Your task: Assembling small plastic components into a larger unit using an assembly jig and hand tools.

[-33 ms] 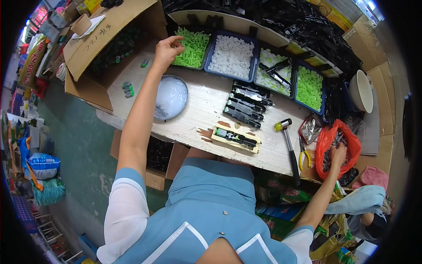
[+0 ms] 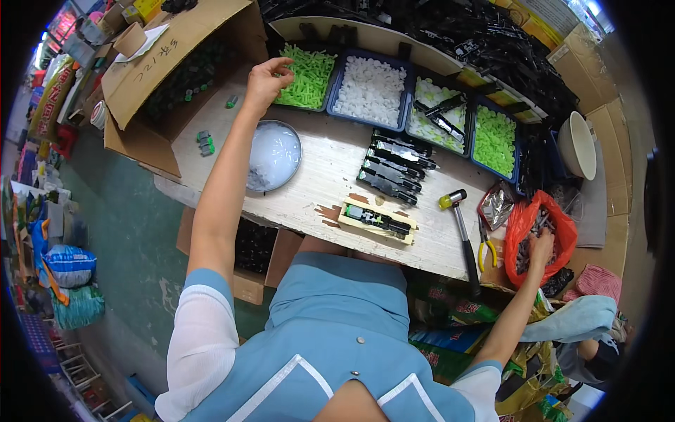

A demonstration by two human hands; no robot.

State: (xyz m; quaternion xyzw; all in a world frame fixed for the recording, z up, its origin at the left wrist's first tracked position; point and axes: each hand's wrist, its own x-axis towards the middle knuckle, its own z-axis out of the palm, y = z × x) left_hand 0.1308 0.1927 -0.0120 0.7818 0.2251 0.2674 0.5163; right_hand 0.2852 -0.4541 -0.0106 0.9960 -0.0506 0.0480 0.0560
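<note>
My left hand (image 2: 266, 83) is over the left edge of a blue tray of slim bright-green plastic pieces (image 2: 307, 74). Its fingers are bent together; anything between them is too small to make out. At the far right my right hand (image 2: 540, 247) reaches into a red plastic bag (image 2: 562, 261) of small grey parts (image 2: 522, 254). Those fingers are curled and partly hidden, so what they grip does not show. In front of me a cream holder (image 2: 342, 216) carries a black assembly (image 2: 380, 220) with a green end. Several similar black assemblies (image 2: 391, 169) lie side by side behind it.
Trays of white caps (image 2: 370, 84), pale pieces (image 2: 424, 126) and green pieces (image 2: 496, 141) line the back. A round dish (image 2: 280, 156) sits left. A hammer (image 2: 462, 235) and yellow-handled pliers (image 2: 486, 254) lie beside the red bag. A cardboard box (image 2: 144, 151) stands far left.
</note>
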